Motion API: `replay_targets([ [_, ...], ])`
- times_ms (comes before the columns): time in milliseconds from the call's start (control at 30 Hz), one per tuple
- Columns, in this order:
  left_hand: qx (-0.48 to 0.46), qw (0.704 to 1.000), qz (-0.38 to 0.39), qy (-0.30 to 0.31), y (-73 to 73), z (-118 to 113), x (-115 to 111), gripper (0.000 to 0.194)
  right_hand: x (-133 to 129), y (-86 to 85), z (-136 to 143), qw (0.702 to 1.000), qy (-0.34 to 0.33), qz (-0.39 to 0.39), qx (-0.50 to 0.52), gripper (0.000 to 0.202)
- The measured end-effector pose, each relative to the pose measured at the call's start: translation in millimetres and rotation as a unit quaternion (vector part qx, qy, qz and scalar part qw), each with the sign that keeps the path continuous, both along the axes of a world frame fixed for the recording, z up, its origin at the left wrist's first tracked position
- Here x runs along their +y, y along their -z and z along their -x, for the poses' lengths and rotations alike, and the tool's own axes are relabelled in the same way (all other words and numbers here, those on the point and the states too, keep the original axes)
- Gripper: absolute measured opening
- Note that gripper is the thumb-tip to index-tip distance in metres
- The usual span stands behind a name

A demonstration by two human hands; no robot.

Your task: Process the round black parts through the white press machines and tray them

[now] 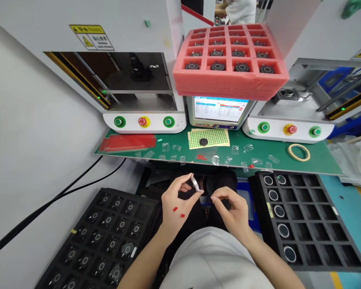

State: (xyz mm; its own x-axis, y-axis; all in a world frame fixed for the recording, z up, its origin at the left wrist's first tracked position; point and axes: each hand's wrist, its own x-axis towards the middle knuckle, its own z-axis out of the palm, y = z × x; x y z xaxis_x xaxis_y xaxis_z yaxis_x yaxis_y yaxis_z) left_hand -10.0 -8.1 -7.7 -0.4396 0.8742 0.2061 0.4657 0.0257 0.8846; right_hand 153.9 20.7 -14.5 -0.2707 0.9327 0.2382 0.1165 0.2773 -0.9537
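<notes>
Between the thumb and fingertips of my left hand (176, 204) is a small silver round part (195, 183), held edge-on in front of my lap. Two small red pieces (179, 212) stick to the back of that hand. Just to the right, my right hand (233, 210) has its thumb and forefinger pinched together, apart from the silver part; whatever may be between those fingertips is too small to make out. Beyond my hands, small red strips (201, 157) and scraps of clear film (215, 160) lie along the front edge of the green table (132, 153).
At left stands a black tray (144, 210) of round parts; at right, another black tray (314, 208) holds several rings. A pink foam tray (231, 86) sits above a screen (218, 110), between two machines. Green dot stickers (218, 140), red sheets (129, 141) and a tape roll (299, 152) lie on the table.
</notes>
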Motion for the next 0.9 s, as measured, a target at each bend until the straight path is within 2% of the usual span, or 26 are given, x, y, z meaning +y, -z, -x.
replay_targets([
  [100, 0.088, 0.995, -0.034, -0.020, -2.1, -0.8, 5.0, 0.039, -7.8, -12.5, 6.6, 0.991, -0.043, -0.127, -0.005, 0.013],
  [167, 0.119, 0.990, -0.062, -0.037, -4.1, -2.3, 7.1, 0.039, -11.7, -17.6, 13.9, 0.984, -0.074, -0.162, -0.002, 0.016],
  [267, 0.160, 0.978, -0.114, -0.069, -9.0, -5.5, 9.2, 0.039, -15.8, -19.7, 25.0, 0.990, -0.095, -0.107, 0.009, 0.012],
  [367, 0.211, 0.959, -0.159, -0.099, -13.0, -7.6, 11.0, 0.042, -18.7, -19.7, 31.9, 0.996, -0.080, -0.011, 0.030, 0.005],
  [467, 0.265, 0.936, -0.197, -0.120, -13.7, -8.3, 12.4, 0.044, -21.2, -21.2, 34.2, 0.997, -0.055, 0.026, 0.049, 0.004],
  [633, 0.331, 0.899, -0.252, -0.137, -12.5, -8.7, 14.3, 0.052, -25.2, -23.1, 34.2, 0.998, -0.022, 0.016, 0.064, 0.008],
  [733, 0.336, 0.888, -0.280, -0.142, -13.5, -9.0, 16.3, 0.053, -27.1, -23.3, 35.1, 0.998, -0.015, -0.003, 0.065, 0.010],
  [833, 0.343, 0.878, -0.299, -0.150, -15.1, -8.8, 18.4, 0.052, -28.2, -23.5, 35.2, 0.996, -0.019, -0.057, 0.062, 0.013],
  [900, 0.325, 0.886, -0.298, -0.145, -16.2, -7.5, 18.3, 0.052, -27.6, -24.6, 32.3, 0.992, -0.042, -0.098, 0.069, 0.014],
])
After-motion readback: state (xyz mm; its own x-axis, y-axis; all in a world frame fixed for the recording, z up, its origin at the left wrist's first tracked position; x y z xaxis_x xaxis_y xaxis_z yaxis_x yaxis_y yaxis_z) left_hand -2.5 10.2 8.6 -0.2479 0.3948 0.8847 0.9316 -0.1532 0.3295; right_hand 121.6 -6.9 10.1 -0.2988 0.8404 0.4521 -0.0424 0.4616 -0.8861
